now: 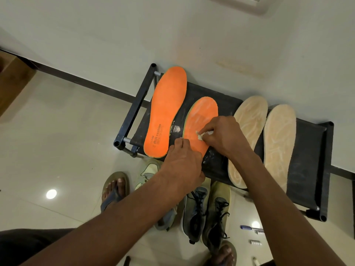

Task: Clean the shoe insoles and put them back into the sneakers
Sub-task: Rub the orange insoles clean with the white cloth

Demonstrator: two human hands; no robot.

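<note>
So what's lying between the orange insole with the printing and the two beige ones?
The second orange insole, on the black rack in the head view; both hands work on it.

A black rack runs from the upper middle of the frame to the lower right, against a pale wall. Four insoles lie on it: a clean orange insole at the left, a second orange insole streaked white beside it, and two beige insoles toward the right. The right hand pinches a small white wad against the streaked insole, while the left hand presses its lower end. Sneakers stand on the tiled floor below.
</note>
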